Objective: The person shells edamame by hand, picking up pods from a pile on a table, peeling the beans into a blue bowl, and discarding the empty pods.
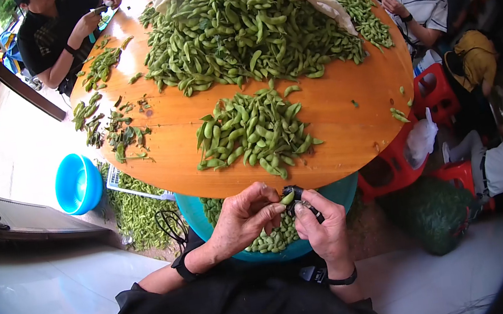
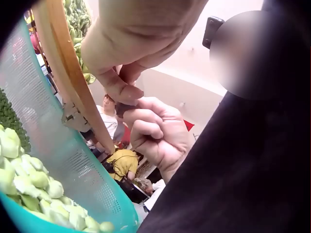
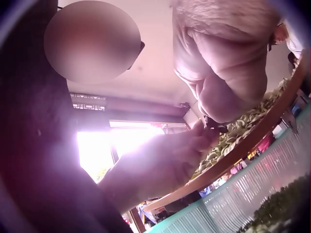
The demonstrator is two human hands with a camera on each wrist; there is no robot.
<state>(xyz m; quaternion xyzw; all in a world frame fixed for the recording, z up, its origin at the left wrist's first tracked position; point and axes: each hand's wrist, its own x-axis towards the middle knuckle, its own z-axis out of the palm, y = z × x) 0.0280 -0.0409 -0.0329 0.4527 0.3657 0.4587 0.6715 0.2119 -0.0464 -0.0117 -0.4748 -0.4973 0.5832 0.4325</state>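
Observation:
In the head view a green pod (image 1: 287, 198) is pinched between the thumb and fingers of the left hand (image 1: 248, 216). The right hand (image 1: 323, 220) curls round a small black tool (image 1: 295, 193), its end against the pod. Both hands meet over a teal basket (image 1: 348, 192) holding pods and pale shelled beans (image 1: 275, 241). In the left wrist view the left hand (image 2: 141, 39) touches fingertips with the right hand (image 2: 158, 131). The right wrist view shows the right hand (image 3: 223, 53) above the left hand (image 3: 160, 162); the pod cannot be made out there.
A round wooden table (image 1: 161, 150) carries a small pod pile (image 1: 254, 128) near its edge and a large heap (image 1: 235, 32) behind. A blue basin (image 1: 79, 183) stands at left, red stools (image 1: 434, 95) at right. Other people sit around the table. Pods (image 1: 131, 211) cover the floor at left.

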